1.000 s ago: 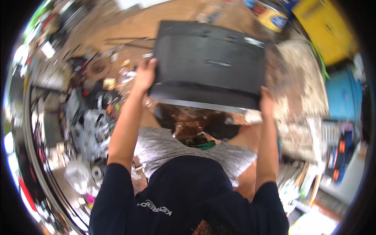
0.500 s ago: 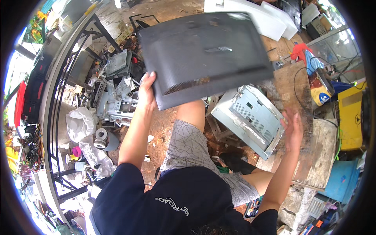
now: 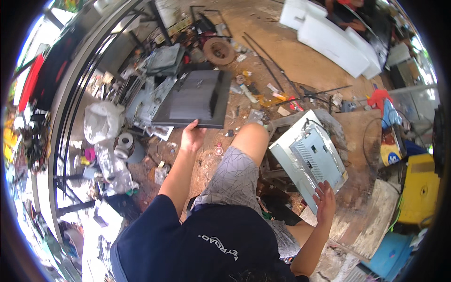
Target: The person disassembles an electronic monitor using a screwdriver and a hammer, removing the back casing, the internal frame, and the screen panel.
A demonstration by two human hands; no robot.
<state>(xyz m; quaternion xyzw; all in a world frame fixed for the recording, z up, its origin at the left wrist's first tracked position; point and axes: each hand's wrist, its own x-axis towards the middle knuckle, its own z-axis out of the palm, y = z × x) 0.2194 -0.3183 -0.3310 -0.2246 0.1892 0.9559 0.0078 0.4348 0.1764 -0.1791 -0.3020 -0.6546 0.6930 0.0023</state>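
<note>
My left hand point(image 3: 192, 137) grips the near edge of a black plastic back cover point(image 3: 195, 96), which looks like one from a monitor or television. The cover is held low over the scrap pile at the left, its raised, vented middle facing up. My right hand point(image 3: 325, 202) has its fingers apart and holds nothing. It is at the near right edge of a pale metal-backed panel point(image 3: 314, 152); whether it touches the panel, I cannot tell. This panel lies tilted on a low support beside my knee, with perforated areas and cut-outs in its metal.
Metal scrap point(image 3: 136, 101) and a rusty disc point(image 3: 219, 50) lie at the left and far left. Black rods point(image 3: 277, 70) cross the littered ground ahead. White foam blocks point(image 3: 329, 42) stand at the far right, near another person's arm point(image 3: 350, 22). A yellow box point(image 3: 420, 188) is at right.
The black cover has moved from in front of me down and left over the scrap, still in my left hand. My right hand has moved left and nearer to me, along the metal-backed panel.
</note>
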